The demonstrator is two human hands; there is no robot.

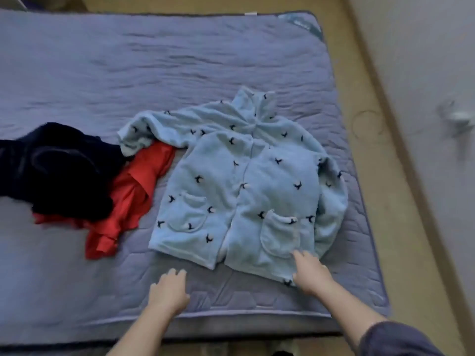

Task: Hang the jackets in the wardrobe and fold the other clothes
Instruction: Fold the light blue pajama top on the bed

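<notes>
Starting at my hands: left hand (168, 287) is open, fingers loosely spread, low over the bed (128, 73) just below the hem and not touching cloth. Right hand (312, 272) is open too, fingers laid flat on the lower-right hem of the light blue fleece top (239, 181). The hands are apart, and neither grips anything.

The top lies face up, buttoned, at centre-right of the frame, collar toward the top of the frame. One sleeve (144, 129) is thrown out to the left and the other (332, 196) is tucked along the right edge. I judge the step as flatten, then fold; the next move needs both sleeves brought in across the front.

A red garment (133, 196) and a dark garment (59, 165) sit crumpled at mid-left. The dark one lies on the red one, and the blue sleeve overlaps the red one's upper edge.

Containers: only the top's two patch pockets (189, 214), which look flat, and I can't tell their contents. No wardrobe in frame.
</notes>
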